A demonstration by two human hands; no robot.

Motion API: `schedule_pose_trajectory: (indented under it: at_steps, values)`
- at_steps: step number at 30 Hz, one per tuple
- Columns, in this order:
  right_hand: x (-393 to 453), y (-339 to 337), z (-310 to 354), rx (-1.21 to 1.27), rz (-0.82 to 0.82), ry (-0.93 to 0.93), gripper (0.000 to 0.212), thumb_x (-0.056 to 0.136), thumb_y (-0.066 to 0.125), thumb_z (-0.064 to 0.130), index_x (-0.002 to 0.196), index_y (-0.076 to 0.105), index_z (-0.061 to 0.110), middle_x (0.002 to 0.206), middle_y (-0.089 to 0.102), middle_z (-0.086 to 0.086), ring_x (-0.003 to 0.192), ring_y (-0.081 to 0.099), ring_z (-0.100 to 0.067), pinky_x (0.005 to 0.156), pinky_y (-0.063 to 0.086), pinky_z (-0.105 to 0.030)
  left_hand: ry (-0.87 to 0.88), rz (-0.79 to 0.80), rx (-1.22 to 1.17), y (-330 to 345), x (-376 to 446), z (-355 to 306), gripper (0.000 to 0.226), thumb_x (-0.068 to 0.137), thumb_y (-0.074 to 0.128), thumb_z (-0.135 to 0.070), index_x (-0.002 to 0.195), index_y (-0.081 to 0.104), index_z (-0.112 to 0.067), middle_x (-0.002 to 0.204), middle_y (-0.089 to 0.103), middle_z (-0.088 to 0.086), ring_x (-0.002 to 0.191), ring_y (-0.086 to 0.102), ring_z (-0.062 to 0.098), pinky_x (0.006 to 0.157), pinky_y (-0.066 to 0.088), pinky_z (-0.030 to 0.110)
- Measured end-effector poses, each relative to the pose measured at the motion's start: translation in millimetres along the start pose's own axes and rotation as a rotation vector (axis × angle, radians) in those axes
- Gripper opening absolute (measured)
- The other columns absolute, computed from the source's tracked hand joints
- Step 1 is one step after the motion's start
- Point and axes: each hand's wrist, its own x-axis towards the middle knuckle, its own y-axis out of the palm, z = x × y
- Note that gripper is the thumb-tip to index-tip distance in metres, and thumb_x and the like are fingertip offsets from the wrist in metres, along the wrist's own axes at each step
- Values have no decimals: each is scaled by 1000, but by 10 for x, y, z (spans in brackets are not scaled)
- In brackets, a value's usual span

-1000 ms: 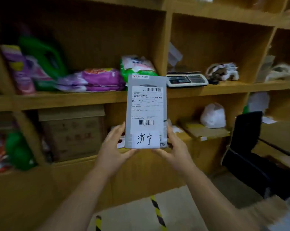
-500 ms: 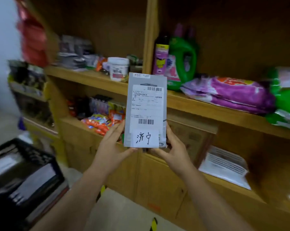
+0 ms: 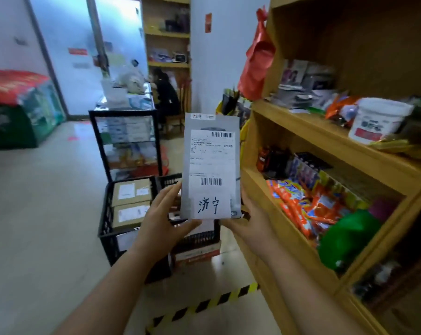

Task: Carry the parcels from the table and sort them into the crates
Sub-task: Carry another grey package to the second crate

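Grey parcel (image 3: 210, 165) is standing upright in front of the person, both hands gripping its lower edge: left hand (image 3: 164, 220) with fingers curled behind, right hand (image 3: 249, 222) likewise. The black crate (image 3: 108, 223) is sitting on the floor just beyond. Best is reading the handwritten label first, then lowering the parcel flat into the matching crate.

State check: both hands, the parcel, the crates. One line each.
left hand: grips the parcel's lower left edge
right hand: holds the parcel's lower right edge
grey parcel: upright, in the air, label facing camera
left black crate: on floor, holds two brown boxes
second black crate: beside it, contents hidden
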Motion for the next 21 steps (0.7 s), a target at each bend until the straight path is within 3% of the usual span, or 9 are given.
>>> schedule_pose_trajectory:
  at_steps: [2,5,8,11,13,15,19,21]
  values:
    - [197,101,0,36,77,-33,97,76,80,46,155,23,41,142,52,20,129,50,1,104,49,-38,-85,-50,34,-96,-22,47,93,69,76,-52,148,29,-43,136,43,-19,114,52,4,88,56,34]
    - [438,294,-44,61,176,-124,92,81,80,34,153,24,43,139,53,18,125,52,6,102,50,-26,-173,-139,26,-219,-76,78,89,66,74,-59,144,33,-48,131,45,-23,113,54,4,86,56,35]
    - [608,521,-103,98,263,-187,91,81,81,27,154,26,34,136,55,16,121,52,11,96,47,-13,-232,-227,72,-317,-187,115,86,72,79,-44,145,34,-42,129,48,-16,113,52,-1,88,52,21]
    - [746,745,-140,121,361,-210,93,82,81,22,155,24,35,132,57,20,118,57,7,99,50,-21,-292,-270,132,-427,-260,225,86,74,82,-26,146,36,-36,129,51,-11,114,49,-7,83,42,4]
    - [848,884,-123,114,402,-228,95,81,81,21,147,21,52,125,53,32,114,55,13,96,49,-15,-329,-283,167,-521,-272,331,87,74,83,-27,145,36,-39,129,51,-14,113,50,-6,85,43,7]
    - [979,1034,-68,85,423,-239,93,82,81,25,138,18,65,124,49,38,116,55,9,97,50,-18,-362,-304,179,-643,-256,441,88,73,83,-28,146,35,-38,131,50,-14,113,50,-6,88,45,13]
    - [1318,1477,33,99,472,-202,89,85,78,27,150,22,46,131,52,24,124,53,-6,104,49,-35,-388,-332,185,-967,-126,821,89,72,84,-30,146,35,-35,135,49,-14,115,51,-3,91,47,21]
    - [1486,1734,53,116,474,-185,92,82,78,37,156,23,37,139,53,15,128,52,-9,106,48,-41,-387,-338,182,-1123,-63,1044,89,72,84,-27,146,36,-35,135,50,-14,115,52,-2,91,48,24]
